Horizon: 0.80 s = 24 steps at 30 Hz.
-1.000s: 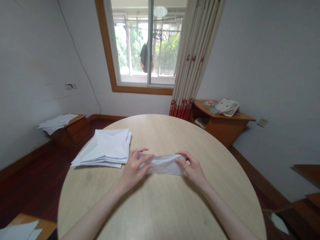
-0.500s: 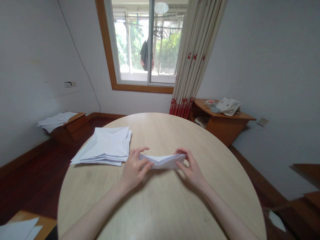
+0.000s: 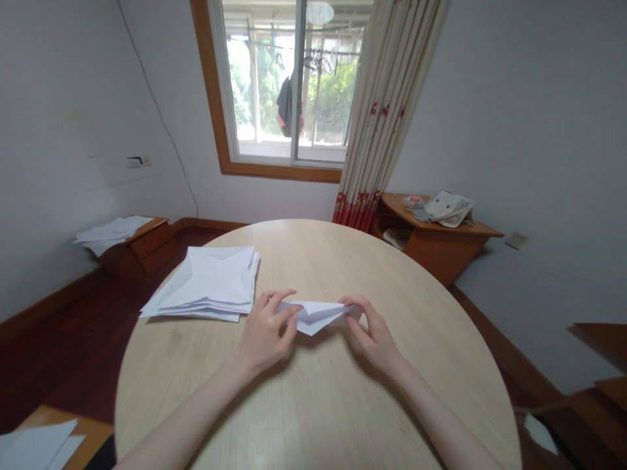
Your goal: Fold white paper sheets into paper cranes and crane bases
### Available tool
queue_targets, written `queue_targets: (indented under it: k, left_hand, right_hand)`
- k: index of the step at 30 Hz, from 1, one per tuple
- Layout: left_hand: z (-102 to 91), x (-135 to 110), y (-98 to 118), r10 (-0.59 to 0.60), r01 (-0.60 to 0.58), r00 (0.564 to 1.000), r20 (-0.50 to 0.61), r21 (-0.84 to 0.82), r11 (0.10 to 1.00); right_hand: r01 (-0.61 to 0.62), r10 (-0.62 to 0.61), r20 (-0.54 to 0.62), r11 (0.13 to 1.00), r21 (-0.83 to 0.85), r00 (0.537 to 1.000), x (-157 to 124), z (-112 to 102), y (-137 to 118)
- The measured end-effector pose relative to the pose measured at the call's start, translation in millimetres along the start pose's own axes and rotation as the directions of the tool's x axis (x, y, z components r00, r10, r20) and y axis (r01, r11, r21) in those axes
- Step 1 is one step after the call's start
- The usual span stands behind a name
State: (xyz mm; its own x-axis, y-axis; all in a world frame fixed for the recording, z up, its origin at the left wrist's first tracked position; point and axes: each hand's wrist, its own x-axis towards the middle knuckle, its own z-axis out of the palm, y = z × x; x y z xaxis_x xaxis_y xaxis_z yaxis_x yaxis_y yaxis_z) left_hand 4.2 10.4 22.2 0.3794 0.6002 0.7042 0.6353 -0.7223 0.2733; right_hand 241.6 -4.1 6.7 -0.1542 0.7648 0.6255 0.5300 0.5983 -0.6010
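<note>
A folded white paper (image 3: 316, 314) is held just above the round light-wood table (image 3: 318, 405), near its middle. My left hand (image 3: 267, 329) pinches the paper's left end with thumb and fingers closed on it. My right hand (image 3: 372, 331) pinches the right end the same way. The paper is creased into a narrow shape with a point hanging down in the middle. A stack of creased white sheets (image 3: 208, 284) lies on the table to the left of my left hand.
A low wooden cabinet (image 3: 142, 245) with papers on top stands by the left wall. A wooden corner desk (image 3: 434, 241) with a cloth bag (image 3: 448, 209) is at the right, by a striped curtain (image 3: 386, 111). More white paper (image 3: 36, 447) shows at the bottom left corner.
Both hands have drawn closer together with the paper. It went from a flat strip on the table to a narrower, raised shape with a point in the middle.
</note>
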Motion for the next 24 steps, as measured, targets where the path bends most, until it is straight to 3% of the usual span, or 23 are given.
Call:
queue_targets:
  k: [8,16,24]
  left_hand:
    - [2.2,-0.6,-2.6,0.005,-0.006,0.999,0.039,0.028,1.0]
    - [2.7,-1.2,-3.6,-0.034,0.034,0.999,0.026,0.029,0.999]
    - [1.0,-1.9,1.6,-0.018,0.018,0.999,0.03,-0.011,1.0]
  right_hand:
    - [-0.034,0.034,-0.016,0.999,0.019,0.999,2.9,-1.4,-7.3]
    - [0.113,-0.113,0.022,0.994,-0.006,0.993,1.9,-2.1,-4.1]
    - [0.148,-0.142,0.083,0.987,-0.068,0.986,0.1,0.7,-9.9]
